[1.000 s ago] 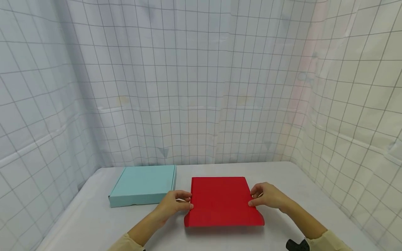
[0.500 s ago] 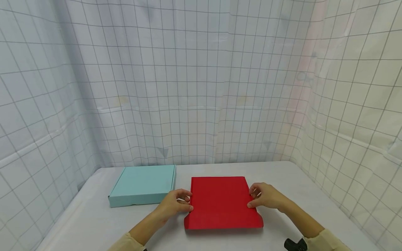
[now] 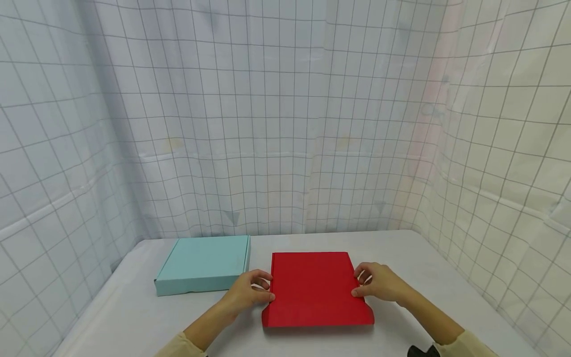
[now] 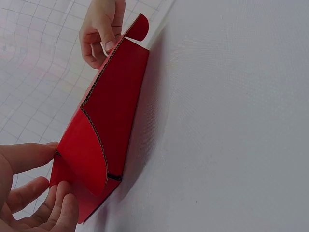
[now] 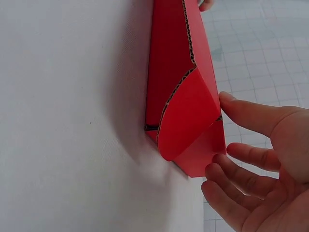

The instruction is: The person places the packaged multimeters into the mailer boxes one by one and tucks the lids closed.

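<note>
Left hand (image 3: 247, 292) and right hand (image 3: 378, 283) pinch opposite side edges of the closed red box (image 3: 315, 289); a shut teal box (image 3: 202, 264) sits beside it on the desk (image 3: 129, 317).

The red box (image 5: 174, 58) runs from 12 o'clock down to the centre, lying on the white table (image 5: 63, 121). Its corrugated edge shows, and a rounded flap (image 5: 186, 116) juts out at its near corner. The right hand (image 5: 260, 164) comes in from 4 o'clock, thumb on the box's upper face, fingertips (image 5: 212, 169) touching the side panel below. A fingertip of the other hand (image 5: 206, 5) peeks in at 12 o'clock.
</note>
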Action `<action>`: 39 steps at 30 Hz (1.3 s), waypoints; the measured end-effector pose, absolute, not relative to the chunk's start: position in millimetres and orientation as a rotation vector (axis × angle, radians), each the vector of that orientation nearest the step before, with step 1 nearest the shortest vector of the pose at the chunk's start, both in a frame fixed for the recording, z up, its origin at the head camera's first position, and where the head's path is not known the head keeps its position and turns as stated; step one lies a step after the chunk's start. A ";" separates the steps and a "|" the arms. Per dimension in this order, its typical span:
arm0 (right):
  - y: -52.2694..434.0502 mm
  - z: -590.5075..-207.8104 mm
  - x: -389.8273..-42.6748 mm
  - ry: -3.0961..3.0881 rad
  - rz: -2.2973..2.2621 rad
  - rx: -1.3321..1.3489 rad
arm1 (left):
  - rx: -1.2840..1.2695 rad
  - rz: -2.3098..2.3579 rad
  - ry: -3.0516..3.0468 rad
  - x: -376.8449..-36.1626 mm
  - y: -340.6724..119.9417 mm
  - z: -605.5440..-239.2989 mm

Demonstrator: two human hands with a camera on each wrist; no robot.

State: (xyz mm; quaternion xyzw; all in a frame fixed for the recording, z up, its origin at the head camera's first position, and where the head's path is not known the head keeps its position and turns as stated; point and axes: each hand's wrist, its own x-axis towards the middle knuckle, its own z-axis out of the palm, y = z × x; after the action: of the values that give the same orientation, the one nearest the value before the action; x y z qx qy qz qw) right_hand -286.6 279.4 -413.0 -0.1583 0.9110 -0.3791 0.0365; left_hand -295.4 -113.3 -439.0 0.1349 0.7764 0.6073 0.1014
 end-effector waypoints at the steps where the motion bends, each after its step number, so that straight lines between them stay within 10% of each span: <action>1: 279.5 -413.4 -286.6 2.819 -1.143 -0.517 | 0.396 1.791 2.298 -295.4 -113.3 -439.4; 12: 278.8 -413.3 -283.2 2.891 -0.917 -0.941 | 0.285 1.569 2.517 -280.5 -120.0 -432.9; 39: 266.0 -411.2 -284.2 2.776 -0.770 -0.955 | 0.244 1.483 2.547 -255.5 -112.3 -438.4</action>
State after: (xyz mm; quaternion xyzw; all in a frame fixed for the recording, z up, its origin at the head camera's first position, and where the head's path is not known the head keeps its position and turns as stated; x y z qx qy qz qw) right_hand -284.2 266.0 -411.2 -0.3143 0.9134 -0.2532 0.0531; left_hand -255.5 -112.3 -438.4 0.0823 0.8576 0.4993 0.0923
